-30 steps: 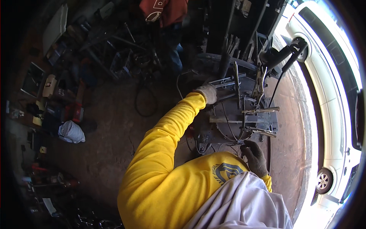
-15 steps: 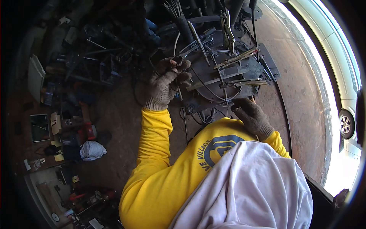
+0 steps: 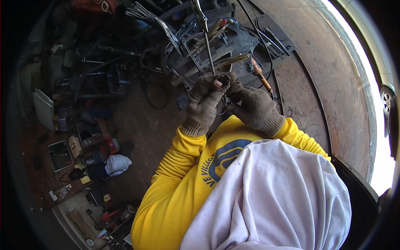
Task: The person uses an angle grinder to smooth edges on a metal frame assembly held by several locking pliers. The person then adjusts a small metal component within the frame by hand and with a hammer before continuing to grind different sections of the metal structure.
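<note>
My left hand (image 3: 204, 102), in a worn brown knit glove with a fingertip bare, is closed in front of my chest. Against it, fingers curled, sits my right hand (image 3: 256, 109) in a matching glove. What they pinch between them is hidden by the gloves. A thin grey rod (image 3: 208, 52) runs down to the left hand's fingertips; I cannot tell if it is gripped. Just beyond the hands is a dark metal workpiece (image 3: 241, 37) with several locking pliers (image 3: 235, 59) clamped on it. Right of it lies a tool with an orange-brown handle (image 3: 261, 76).
A bundle of thin rods (image 3: 139, 11) stands in a holder at the far left of the workpiece. Black cables (image 3: 313, 100) cross the brown floor on the right. Leftward are dark metal frames (image 3: 100, 79) and a grey cloth (image 3: 118, 164). A parked car (image 3: 366, 37) stands outside.
My two hands, apart before, have come together in front of my chest. The right moved up and left, the left moved right. The view has also turned, shifting the workpiece leftward and up.
</note>
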### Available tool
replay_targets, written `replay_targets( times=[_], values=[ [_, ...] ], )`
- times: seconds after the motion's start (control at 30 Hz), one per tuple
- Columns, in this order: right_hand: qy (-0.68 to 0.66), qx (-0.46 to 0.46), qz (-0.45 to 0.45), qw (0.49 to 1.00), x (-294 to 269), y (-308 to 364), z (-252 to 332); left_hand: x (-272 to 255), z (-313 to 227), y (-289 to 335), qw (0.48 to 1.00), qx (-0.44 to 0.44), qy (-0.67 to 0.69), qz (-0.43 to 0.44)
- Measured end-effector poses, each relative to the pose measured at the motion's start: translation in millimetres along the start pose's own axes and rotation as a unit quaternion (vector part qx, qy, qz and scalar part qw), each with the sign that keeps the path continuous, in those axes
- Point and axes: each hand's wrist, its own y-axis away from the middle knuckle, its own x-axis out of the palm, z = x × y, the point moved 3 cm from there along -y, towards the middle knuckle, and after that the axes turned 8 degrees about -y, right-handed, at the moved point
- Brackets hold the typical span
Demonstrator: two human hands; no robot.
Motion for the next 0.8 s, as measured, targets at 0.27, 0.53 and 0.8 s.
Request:
replay_targets(
  times=[0.27,0.53,0.8],
  values=[
    [-0.019,-0.046,0.016,0.999,-26,19,-8,20,0,15,0.997,-0.009,-0.056,0.058],
    [-0.029,0.016,-0.207,0.978,-66,40,-26,7,-30,-3,0.915,-0.032,-0.382,0.126],
    [0.233,-0.026,-0.082,0.969,-21,45,-12,39,-38,-32,0.563,0.269,-0.691,0.365]
  ],
)
